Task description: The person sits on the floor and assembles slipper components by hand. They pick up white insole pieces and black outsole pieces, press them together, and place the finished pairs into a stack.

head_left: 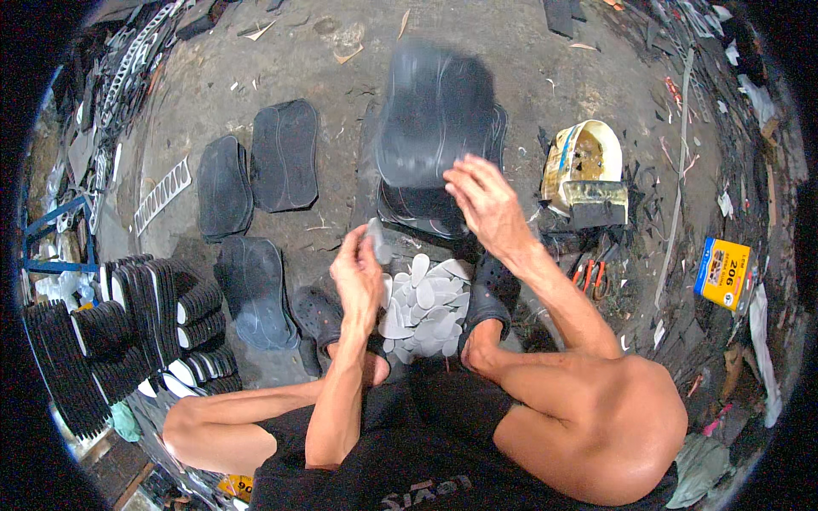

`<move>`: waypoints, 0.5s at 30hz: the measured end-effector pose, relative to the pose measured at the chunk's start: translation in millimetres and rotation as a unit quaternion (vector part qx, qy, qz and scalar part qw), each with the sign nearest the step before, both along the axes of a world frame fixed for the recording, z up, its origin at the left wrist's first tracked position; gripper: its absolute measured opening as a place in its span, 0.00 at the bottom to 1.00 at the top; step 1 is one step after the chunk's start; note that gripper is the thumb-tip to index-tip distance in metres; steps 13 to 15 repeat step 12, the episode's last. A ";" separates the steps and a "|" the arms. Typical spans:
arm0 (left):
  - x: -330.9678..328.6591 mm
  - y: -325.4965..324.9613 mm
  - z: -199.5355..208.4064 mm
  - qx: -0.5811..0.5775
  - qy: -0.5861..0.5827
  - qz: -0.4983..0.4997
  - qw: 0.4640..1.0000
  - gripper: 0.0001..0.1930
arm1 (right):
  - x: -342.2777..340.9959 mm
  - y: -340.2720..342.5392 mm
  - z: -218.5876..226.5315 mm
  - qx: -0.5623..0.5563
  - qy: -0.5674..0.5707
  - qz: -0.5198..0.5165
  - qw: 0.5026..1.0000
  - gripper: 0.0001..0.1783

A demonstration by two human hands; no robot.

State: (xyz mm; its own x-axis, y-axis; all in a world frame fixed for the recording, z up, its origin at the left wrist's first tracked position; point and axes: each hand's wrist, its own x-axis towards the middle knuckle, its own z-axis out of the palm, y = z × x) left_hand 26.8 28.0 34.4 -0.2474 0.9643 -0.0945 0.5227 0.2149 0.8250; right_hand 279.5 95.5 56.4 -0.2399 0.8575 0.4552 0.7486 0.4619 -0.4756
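Observation:
My left hand point(358, 273) pinches a small light grey oval pad point(375, 232) upright between thumb and fingers. Over a stack of dark sheets point(419, 212) hangs a black sheet point(432, 111), smeared by motion and marked with pale curved outlines. At its near right edge is my right hand point(488, 202), fingers bent closed on it; the exact contact is blurred. Between my feet lies a loose heap of grey oval pads point(427, 305), just below my left hand.
Left of the stack lie outlined black sheets point(285, 156) and another pile point(225, 187). Many black-and-white soles point(141, 315) stand in rows at the left. On the right are a stained cut container point(584, 162), orange-handled scissors point(599, 281) and a yellow-blue package point(722, 271). Scraps lie along both sides.

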 end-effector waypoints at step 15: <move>102.8 56.0 -43.5 0.112 0.037 -0.205 0.972 0.07 | 19.4 13.5 -12.5 -0.199 0.213 -0.071 0.954 0.15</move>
